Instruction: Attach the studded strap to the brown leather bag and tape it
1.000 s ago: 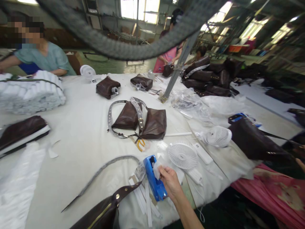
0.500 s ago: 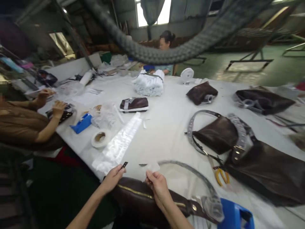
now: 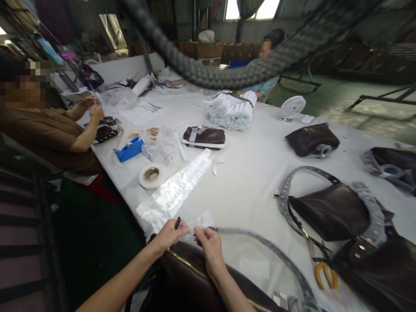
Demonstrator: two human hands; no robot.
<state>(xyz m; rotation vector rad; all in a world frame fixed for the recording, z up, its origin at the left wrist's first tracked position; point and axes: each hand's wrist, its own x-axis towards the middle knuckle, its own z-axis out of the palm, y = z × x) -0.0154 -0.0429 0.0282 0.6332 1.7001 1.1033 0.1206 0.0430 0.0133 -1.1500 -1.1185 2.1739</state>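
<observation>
My left hand [image 3: 169, 235] is closed on a short dark strap end [image 3: 177, 222] that sticks up between thumb and fingers. Close beside it, my right hand [image 3: 210, 248] pinches a clear plastic piece [image 3: 205, 218]; its full outline is hard to make out. Under both wrists lies a dark brown leather bag [image 3: 185, 265] with a gold zipper, at the table's near edge. From beside my right hand a plastic-wrapped strap [image 3: 256, 237] curves away to the right. A strip of shiny white film bags [image 3: 178, 186] lies just beyond my left hand.
A tape roll [image 3: 151, 176] and blue tape dispenser [image 3: 129, 149] sit at left. More brown bags [image 3: 331, 208] and yellow-handled pliers [image 3: 326, 276] lie at right. A folded bag [image 3: 204, 136] and white bundle [image 3: 231, 112] stand farther back. Co-workers sit left and behind.
The view has swung left, so the table things sit farther right. My hands have come together above the bag, the right now near the left's fingertips.
</observation>
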